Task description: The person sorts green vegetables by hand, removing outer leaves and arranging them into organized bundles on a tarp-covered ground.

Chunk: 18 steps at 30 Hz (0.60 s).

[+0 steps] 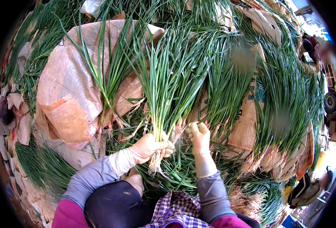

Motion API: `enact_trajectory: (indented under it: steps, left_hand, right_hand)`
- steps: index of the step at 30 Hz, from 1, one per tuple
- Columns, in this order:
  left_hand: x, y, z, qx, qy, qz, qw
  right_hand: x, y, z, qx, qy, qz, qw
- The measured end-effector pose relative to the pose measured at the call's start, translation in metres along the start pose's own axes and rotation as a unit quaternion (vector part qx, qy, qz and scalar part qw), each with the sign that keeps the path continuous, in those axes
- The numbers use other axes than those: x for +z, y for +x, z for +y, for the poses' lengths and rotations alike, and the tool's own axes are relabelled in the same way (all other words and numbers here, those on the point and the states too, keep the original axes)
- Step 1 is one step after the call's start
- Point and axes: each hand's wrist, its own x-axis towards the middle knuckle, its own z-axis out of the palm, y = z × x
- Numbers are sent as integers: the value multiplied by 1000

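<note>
My left hand (152, 147), in a thin pale glove, is wrapped round a bunch of green onions (161, 91). The bunch stands upright, leaves fanning away from me and whitish roots hanging below my fist. To its right my right hand (199, 136), gloved too, has its fingers curled closed beside the roots of more green onions (228, 91). Whatever those fingers hold, if anything, is hidden. A few loose green onions (113, 81) lie to the left of the held bunch, on a pale woven sack (71, 76).
Piles of green onions spread all round me, with several flattened sacks among them, one printed sack (243, 129) at the right. A root-end heap (245, 201) lies near my right forearm. Other people sit at the far left and right edges. Beyond the right side a vehicle wheel (330, 102) shows.
</note>
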Motion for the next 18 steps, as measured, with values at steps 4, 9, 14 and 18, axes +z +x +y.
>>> enact_trajectory:
  steps: [4,9,14,18]
  left_hand:
    - [-15,-5,-3,-18,18,-42,999]
    - [-6,-8,0,-46,-28,-16,998]
    - [-8,-8,-11,-67,-161,97,980]
    - [-12,-9,-10,-45,-250,-3,967]
  right_hand:
    - [-12,-12,3,-62,-371,-331,866]
    - [34,-14,-5,131,264,-230,927]
    - [56,-26,3,-3,-13,-53,999]
    - [81,-28,11,14,165,10,986]
